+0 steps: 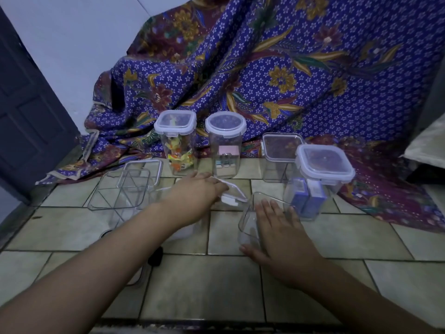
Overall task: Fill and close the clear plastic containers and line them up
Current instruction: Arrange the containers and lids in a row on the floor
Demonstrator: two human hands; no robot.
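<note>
A purple floral batik cloth [313, 80] drapes onto a tiled floor [204, 285] where closed, filled clear containers [178, 145] stand. In front, the right hand [281, 237] lies flat, fingers straight, against an open empty container [248, 227]. Just beside it, the left hand [197, 191] holds a white-edged lid [232, 192].

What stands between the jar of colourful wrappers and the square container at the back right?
In the head view, one closed round-lidded container holding a pink item stands between them.
</note>
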